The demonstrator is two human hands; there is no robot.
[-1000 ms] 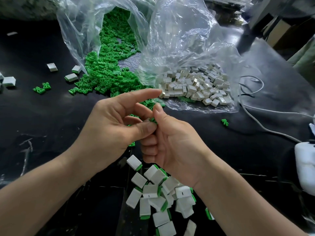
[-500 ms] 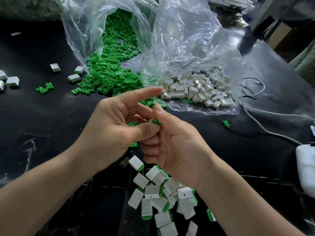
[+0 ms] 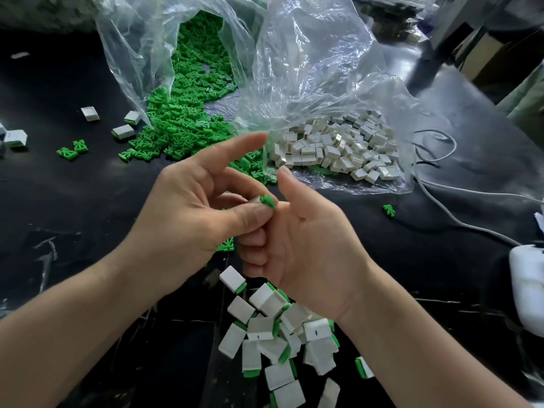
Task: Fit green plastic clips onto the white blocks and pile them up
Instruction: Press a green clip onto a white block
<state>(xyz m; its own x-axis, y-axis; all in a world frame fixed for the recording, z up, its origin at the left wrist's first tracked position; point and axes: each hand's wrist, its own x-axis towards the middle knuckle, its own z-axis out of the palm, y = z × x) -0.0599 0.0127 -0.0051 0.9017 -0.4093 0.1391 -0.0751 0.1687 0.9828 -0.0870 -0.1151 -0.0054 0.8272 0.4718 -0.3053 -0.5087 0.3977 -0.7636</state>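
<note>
Green clips [image 3: 182, 125] of matt moulded plastic spill from a bag [image 3: 129, 39] of thin clear film, crinkled and glossy where light catches its folds. White blocks [image 3: 338, 148], plastic too, look smooth and dull, a few with shinier sides. The block [image 3: 255, 200] pinched in the left hand [image 3: 188, 213] shows the same chalky finish. The black table [image 3: 73, 201] is sleek and reflective, marked by pale scuffs. A grey cable [image 3: 459, 222] has a smooth sheath; the white casing [image 3: 527, 287] is glossy plastic.
</note>
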